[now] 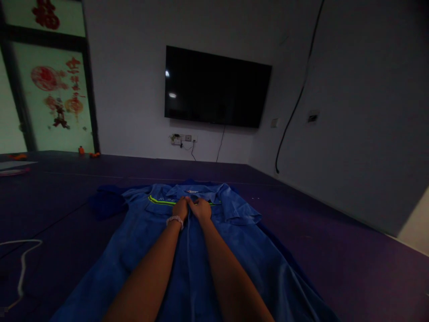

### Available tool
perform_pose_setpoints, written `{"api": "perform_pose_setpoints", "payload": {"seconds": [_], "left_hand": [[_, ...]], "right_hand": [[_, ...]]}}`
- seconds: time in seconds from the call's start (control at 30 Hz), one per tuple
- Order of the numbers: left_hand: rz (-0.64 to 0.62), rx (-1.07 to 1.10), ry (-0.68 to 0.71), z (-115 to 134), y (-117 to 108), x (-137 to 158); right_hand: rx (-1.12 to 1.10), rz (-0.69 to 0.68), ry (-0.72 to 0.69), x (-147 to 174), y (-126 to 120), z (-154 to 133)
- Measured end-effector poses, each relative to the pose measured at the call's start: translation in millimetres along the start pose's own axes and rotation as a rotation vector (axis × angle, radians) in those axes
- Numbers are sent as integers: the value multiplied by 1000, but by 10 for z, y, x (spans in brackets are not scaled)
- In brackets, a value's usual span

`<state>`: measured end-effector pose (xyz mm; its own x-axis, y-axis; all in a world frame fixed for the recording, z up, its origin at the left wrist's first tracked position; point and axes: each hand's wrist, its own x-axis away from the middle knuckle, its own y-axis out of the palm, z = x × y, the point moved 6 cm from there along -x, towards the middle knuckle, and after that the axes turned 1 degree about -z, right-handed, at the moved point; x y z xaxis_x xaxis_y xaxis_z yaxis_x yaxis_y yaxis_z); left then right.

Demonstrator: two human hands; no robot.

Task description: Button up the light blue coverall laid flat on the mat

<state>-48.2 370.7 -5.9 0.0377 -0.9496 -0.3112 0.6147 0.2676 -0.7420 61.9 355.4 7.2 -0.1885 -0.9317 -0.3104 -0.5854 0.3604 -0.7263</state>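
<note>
A blue short-sleeved work shirt (pixel 147 250) lies spread on the floor, its collar at the far end and a yellow-green stripe across the chest. Just below the collar, my left hand (pixel 181 208) pinches the front placket; a beaded bracelet circles that wrist. Right beside it, my right hand (pixel 200 209) is closed on the same front edge, its thumb and fingertips meeting those of the left. Whether a button sits between the fingertips is too small to tell. Darker blue cloth (pixel 107 201) shows beneath the shirt at the left and along its right side.
Purple flooring (pixel 308 241) surrounds the shirt. A white cable (pixel 23 268) curls at the near left. Small orange objects (pixel 81 150) stand by the glass door. A television (pixel 217 87) hangs on the far wall, and a black cable (pixel 298 103) dangles at the right.
</note>
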Motion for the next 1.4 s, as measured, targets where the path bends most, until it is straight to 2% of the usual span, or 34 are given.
{"api": "perform_pose_setpoints", "payload": {"seconds": [0.2, 0.43, 0.9, 1.07, 1.4], "left_hand": [[32, 116, 96, -17, -4, -90], [80, 277, 64, -71, -2, -130], [24, 641, -95, -241, 83, -109], [-2, 696, -106, -286, 109, -113], [42, 704, -92, -326, 151, -148]], "right_hand": [[58, -20, 33, -37, -1, 4], [25, 2, 28, -46, 46, 11], [-342, 1, -107, -250, 238, 195], [-443, 25, -156, -273, 297, 224], [-570, 24, -217, -396, 428, 259]]}}
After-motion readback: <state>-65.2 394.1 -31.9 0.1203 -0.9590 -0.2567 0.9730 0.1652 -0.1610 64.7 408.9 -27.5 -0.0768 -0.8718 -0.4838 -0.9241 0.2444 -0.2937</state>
